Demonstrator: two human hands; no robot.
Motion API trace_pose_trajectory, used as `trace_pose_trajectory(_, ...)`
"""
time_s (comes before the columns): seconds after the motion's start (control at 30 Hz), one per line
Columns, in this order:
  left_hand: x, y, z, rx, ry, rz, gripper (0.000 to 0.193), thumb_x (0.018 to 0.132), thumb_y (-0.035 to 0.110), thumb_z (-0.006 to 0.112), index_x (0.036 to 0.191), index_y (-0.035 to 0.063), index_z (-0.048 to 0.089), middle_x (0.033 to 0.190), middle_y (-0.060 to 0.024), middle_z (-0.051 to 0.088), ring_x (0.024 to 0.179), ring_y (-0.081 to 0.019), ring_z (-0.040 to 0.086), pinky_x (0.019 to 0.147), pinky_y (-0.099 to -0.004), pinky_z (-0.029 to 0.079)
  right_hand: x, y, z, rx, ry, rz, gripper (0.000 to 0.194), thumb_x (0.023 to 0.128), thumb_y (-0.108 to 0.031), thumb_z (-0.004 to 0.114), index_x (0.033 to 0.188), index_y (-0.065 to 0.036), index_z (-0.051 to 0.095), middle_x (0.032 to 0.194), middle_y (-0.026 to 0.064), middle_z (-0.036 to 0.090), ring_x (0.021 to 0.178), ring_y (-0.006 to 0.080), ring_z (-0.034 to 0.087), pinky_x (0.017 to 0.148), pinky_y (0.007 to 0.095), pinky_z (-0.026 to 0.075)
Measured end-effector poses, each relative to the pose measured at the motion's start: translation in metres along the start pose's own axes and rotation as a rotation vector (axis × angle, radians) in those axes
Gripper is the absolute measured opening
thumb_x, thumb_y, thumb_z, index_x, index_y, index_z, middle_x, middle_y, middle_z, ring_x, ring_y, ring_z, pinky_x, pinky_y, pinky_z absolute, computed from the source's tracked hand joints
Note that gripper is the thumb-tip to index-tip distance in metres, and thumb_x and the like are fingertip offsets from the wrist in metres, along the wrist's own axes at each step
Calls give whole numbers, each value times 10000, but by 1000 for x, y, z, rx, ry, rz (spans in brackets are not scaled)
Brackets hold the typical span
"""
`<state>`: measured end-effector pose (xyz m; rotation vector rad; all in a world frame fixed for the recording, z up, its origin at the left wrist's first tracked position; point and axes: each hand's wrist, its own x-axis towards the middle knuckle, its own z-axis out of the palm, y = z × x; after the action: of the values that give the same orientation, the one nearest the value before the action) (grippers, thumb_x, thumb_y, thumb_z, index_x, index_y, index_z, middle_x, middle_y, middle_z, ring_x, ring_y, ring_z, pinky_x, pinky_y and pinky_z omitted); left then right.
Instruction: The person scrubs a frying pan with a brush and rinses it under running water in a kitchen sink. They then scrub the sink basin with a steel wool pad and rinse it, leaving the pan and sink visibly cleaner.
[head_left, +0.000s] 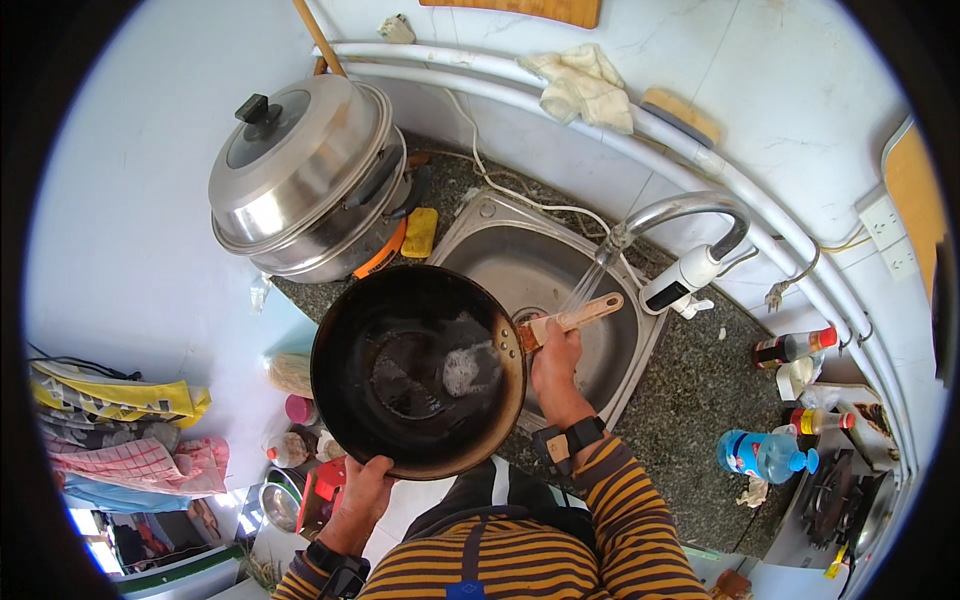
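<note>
A dark wok (420, 322) is tilted over the near left side of a steel sink (487, 206), a little water and foam lying inside it. My right hand (556, 360) is closed around the wok's pale, worn handle (592, 311). At the wok's near rim, my left hand (364, 484) grips the edge, thumb on top; its other fingers are mostly hidden. Water streams from the curved faucet (690, 202) down past the handle into the sink. The wok hides the sink's left part.
A large lidded steel steamer pot (300, 180) stands left of the sink beside a yellow sponge (420, 232). To the right, the granite counter (675, 397) carries a blue plastic bottle (761, 455), sauce bottles (795, 347) and a gas stove (832, 502). A cloth (581, 86) hangs over white pipes.
</note>
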<state>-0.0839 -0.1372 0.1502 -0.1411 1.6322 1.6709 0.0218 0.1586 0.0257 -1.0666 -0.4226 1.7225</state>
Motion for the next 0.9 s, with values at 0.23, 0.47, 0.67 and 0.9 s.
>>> trace_pose_trajectory(0.23,0,2,-2,-26,-48,-6,450,796,-95,483,1239,-21,515,1166,-135,606,1021,-308,631,832,-449,558,-5,-11,-3,64,-236,4,263,953,-43,481,1207,-8,422,1137,153,607,1029,254,625,930,399,514)
trace_pose_trajectory(0.47,0,-5,-6,-36,-30,-22,461,797,-97,492,1250,-11,500,1198,-129,590,1064,-291,612,908,-422,529,1,-1,-9,-10,-159,-40,249,962,-63,481,1201,-11,433,1142,153,623,1026,248,632,899,386,532)
trace_pose_trajectory(0.67,4,-2,-10,-23,20,-8,495,791,-94,505,1274,11,479,1214,-123,582,1085,-284,606,918,-414,522,0,-14,-8,54,-274,81,281,960,-83,524,1228,-20,467,1134,110,605,1047,216,609,909,356,515)
trace_pose_trajectory(0.9,2,3,-6,-46,-50,5,439,797,-78,515,1230,-9,531,1157,-97,608,1029,-259,617,880,-388,526,-1,-36,-21,16,-410,147,272,975,-106,541,1237,-35,510,1230,108,598,1109,217,601,940,348,497)
